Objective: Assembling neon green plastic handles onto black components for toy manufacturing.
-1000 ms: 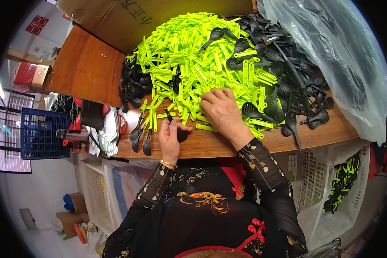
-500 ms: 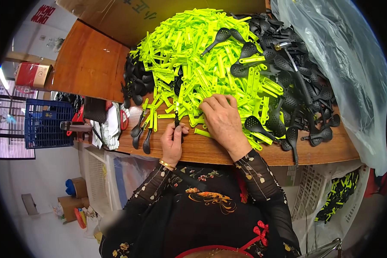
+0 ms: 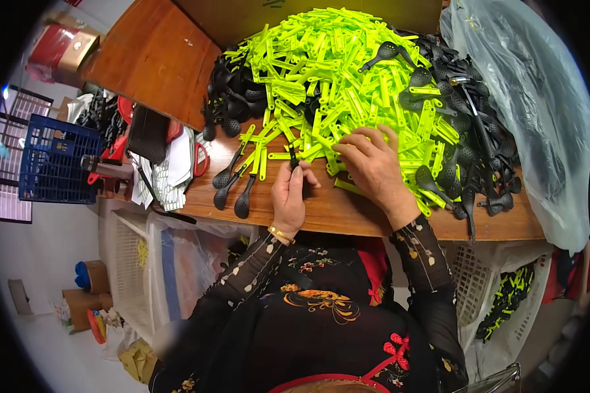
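Observation:
My left hand (image 3: 290, 200) is closed around a black kitchen spoon (image 3: 294, 156); its narrow stem points up past the fingertips, and the palm and fingers hide most of the rest. Over the near edge of a big heap of bright green plastic handles (image 3: 334, 72) reaches my right hand (image 3: 377, 173), its fingers curved and apart on the handles. Whether a fingertip presses on one handle is hard to see. Left of my left hand, several black slotted spoons (image 3: 242, 204) with green handles fitted lie side by side on the wooden table (image 3: 269, 213).
Loose black spoon heads (image 3: 469, 144) crowd the heap's right side, more (image 3: 233, 98) its left. A clear plastic sheet (image 3: 524, 118) drapes the right edge. Papers (image 3: 177, 160) and red-handled scissors (image 3: 202, 159) sit at left. A white crate (image 3: 511, 301) below holds green-and-black pieces.
The whole view has shifted, so the table sits further right in it. My right hand's fingers have spread a little over the handles; my left hand still holds the black spoon.

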{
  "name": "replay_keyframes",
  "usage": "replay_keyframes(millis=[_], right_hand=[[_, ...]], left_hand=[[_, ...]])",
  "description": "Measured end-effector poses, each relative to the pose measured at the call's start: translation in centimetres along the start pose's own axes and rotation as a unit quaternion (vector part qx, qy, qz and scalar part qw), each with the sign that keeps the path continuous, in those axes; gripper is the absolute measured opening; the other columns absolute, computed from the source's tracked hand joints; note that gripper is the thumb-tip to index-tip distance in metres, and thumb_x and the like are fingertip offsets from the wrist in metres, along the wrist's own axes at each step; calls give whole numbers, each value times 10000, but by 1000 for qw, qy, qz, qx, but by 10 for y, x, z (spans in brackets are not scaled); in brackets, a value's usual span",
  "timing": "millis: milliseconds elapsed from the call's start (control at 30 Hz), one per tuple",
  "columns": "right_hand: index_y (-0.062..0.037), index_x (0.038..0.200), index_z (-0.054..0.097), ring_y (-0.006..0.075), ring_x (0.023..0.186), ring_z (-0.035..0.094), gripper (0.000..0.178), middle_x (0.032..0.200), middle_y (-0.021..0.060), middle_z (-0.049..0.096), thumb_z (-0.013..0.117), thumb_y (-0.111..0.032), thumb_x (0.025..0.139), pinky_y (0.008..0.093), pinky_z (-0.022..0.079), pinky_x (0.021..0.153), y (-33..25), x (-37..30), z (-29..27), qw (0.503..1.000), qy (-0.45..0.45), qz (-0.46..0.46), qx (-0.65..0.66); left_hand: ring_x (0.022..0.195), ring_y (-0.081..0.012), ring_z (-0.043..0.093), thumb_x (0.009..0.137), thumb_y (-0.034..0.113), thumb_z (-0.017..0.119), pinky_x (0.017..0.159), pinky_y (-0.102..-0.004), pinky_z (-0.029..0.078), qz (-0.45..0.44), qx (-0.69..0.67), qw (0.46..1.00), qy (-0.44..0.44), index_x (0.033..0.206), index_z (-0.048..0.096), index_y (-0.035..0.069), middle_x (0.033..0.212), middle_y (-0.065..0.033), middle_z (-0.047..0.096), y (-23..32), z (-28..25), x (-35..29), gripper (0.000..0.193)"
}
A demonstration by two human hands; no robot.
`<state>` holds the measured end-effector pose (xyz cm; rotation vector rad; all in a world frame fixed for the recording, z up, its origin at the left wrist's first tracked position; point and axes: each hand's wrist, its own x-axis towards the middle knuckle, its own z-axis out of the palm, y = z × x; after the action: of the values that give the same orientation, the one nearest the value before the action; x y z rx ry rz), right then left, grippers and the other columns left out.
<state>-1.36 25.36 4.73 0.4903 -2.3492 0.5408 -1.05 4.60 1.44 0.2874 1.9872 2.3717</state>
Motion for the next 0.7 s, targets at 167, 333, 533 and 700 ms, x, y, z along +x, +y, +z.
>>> replay_keyframes(millis=[167,333,533,700], right_hand=[[-138,1026,714,208,1171,587,209,1111,9,682,612,-205,856,453,342,1103,-27,29,33,995,-49,-37,-74],[-145,941,704,204,1146,603,107,1077,1,694,682,-188,845,454,357,1090,-28,35,53,984,-113,-35,-132],[-94,1027,713,281,834,694,119,947,71,727,717,-97,908,362,526,845,-27,42,18,972,29,137,187],[-25,1003,738,146,797,668,126,923,66,700,745,3,880,266,534,687,-27,24,-21,944,-53,164,280]], left_hand=[[712,-83,594,1094,187,445,655,-234,523,15,-32,998,-46,1313,505,6,851,-29,608,-6,-2,4,291],[714,-81,591,1076,135,452,657,-229,523,52,-19,997,-62,1368,474,-1,841,-30,599,-11,-7,4,322],[704,-70,592,1074,127,455,634,-215,503,105,27,990,-92,1335,513,13,832,-3,592,-22,-9,12,291],[702,-83,633,1087,180,467,582,-207,498,-86,-105,976,-168,1379,502,8,844,-8,606,-2,-12,1,340]])
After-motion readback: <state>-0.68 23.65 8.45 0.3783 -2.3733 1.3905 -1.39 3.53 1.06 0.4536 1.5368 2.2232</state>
